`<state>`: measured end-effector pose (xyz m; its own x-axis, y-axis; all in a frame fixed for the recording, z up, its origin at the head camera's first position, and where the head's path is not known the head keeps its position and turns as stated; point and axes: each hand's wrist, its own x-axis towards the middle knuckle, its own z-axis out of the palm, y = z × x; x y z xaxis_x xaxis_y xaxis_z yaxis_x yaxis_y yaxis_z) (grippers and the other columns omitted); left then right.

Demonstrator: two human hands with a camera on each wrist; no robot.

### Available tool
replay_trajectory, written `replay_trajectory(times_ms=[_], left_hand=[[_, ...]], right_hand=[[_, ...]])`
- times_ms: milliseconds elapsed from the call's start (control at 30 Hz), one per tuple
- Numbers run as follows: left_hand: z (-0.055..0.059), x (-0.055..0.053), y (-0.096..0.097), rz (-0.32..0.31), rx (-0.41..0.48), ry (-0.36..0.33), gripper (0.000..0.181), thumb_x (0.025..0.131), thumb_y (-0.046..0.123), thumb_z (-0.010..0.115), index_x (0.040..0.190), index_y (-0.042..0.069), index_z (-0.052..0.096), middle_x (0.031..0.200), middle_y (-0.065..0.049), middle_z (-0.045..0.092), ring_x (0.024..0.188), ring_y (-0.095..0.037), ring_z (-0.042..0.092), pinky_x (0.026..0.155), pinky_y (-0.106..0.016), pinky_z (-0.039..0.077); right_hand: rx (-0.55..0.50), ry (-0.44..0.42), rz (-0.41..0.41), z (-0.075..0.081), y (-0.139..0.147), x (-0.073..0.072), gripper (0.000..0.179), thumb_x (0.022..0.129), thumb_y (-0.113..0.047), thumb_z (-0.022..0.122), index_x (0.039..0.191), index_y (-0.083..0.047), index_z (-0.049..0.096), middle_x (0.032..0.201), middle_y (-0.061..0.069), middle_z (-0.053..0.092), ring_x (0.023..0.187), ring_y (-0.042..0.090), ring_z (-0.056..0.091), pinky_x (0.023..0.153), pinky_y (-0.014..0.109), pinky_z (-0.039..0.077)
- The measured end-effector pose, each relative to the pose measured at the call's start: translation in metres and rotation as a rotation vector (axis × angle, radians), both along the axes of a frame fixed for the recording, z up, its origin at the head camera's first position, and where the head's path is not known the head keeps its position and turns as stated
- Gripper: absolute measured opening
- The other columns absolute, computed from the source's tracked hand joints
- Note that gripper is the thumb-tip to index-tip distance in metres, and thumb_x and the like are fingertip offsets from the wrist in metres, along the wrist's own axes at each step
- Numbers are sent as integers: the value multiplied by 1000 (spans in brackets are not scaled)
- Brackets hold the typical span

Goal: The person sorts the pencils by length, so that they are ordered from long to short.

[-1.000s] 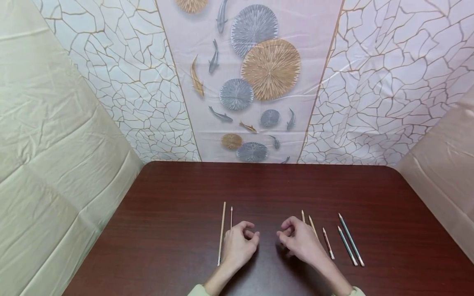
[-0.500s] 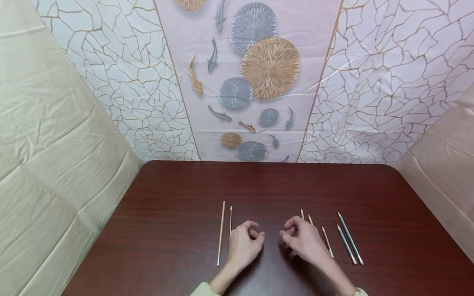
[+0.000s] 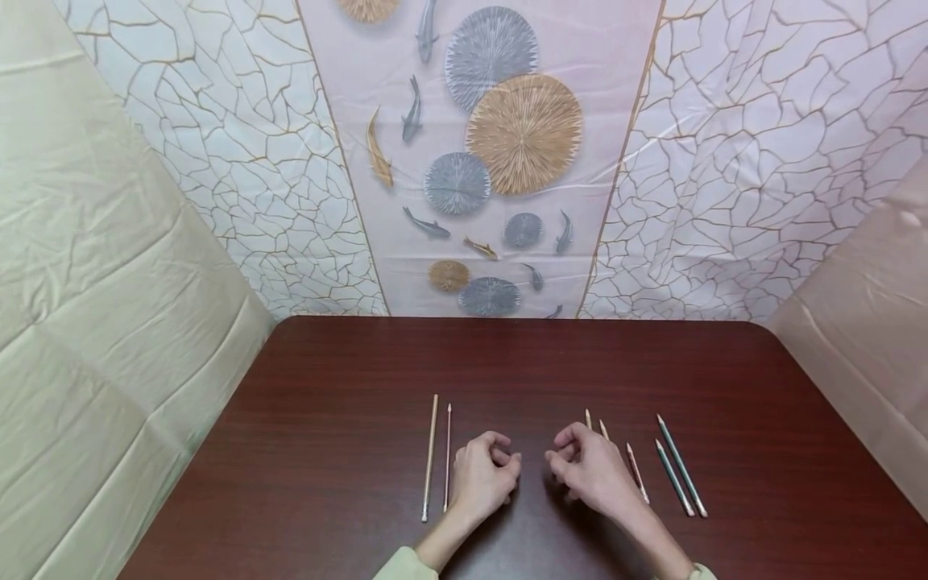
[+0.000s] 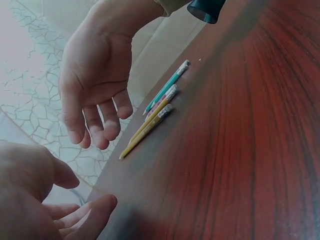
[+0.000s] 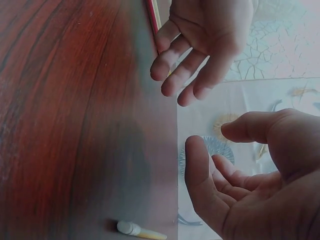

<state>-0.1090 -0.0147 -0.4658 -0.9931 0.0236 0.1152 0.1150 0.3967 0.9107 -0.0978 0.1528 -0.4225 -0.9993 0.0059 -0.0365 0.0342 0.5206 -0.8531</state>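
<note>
My left hand (image 3: 484, 477) hovers over the middle of the table, its fingers loosely curled around nothing. To its left lie a long yellow pencil (image 3: 430, 459) and a thin red pencil (image 3: 449, 443). Facing it across a small gap, my right hand (image 3: 593, 471) is also loosely curled, with nothing between thumb and fingers. Two yellow pencils, one (image 3: 588, 418) beside another (image 3: 604, 430), are partly hidden behind the right hand in the head view; the left wrist view shows their eraser ends (image 4: 165, 111). Farther right are a short red pencil (image 3: 635, 469) and two teal pencils (image 3: 681, 467).
The dark red-brown wooden table (image 3: 348, 362) has rounded far corners. A patterned cloth (image 3: 478, 242) hangs behind it, with plain beige cloth (image 3: 109, 322) at the sides. A dark round-ended piece (image 4: 206, 10) shows by the right sleeve in the left wrist view.
My left hand has moved a little right, away from the red pencil, which now shows along its length. The right hand stays nearly in place. The head view has shifted slightly.
</note>
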Motion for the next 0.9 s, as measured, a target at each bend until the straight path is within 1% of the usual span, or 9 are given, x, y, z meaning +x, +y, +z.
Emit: replay_trajectory(times_ms=[100,233,367,600,733,833,900], left_hand=[[0,-1,2,9,3,-18,17,84,7,72,98,0,68,62,11,64,34,-2,52,38,-23,45],[2,-1,5,12,12,-20,17,83,7,73,98,0,68,62,11,64,34,-3,52,37,-24,45],[3,-1,7,7,29,-20,17,83,5,72,98,-1,68,62,10,65,34,-4,53,37,-24,45],[2,-1,11,3,35,-30,19,83,5,73,100,-1,67,62,10,63,34,-4,52,37,-24,45],[2,-1,13,-6,52,-50,19,83,5,72,100,-2,67,61,10,62,34,-4,52,35,-25,45],[1,-1,15,-16,66,-47,19,84,5,72,100,-3,66,61,9,63,34,-4,53,34,-25,44],[2,0,16,-21,78,-48,18,84,4,72,100,-3,66,62,9,63,35,-6,54,34,-25,44]], right_hand=[[-1,-3,-1,0,0,0,18,84,1,72,97,1,59,72,1,64,47,26,62,44,34,51],[-20,-5,-6,0,3,0,18,84,1,71,98,3,59,72,2,63,49,26,63,44,37,52],[-12,-1,-17,0,8,0,19,84,0,71,98,4,59,72,3,64,49,26,63,44,38,52],[19,-22,-48,1,15,2,19,84,-2,71,100,2,60,74,3,63,50,24,63,44,37,52],[2,-25,-55,2,20,3,20,84,-1,70,100,3,60,74,4,64,54,25,64,47,36,53],[7,-11,-59,2,24,3,20,84,-1,70,101,4,60,74,5,64,56,24,64,46,34,52],[24,2,-58,2,26,3,20,85,-1,71,101,4,60,73,4,64,54,23,63,45,32,51]])
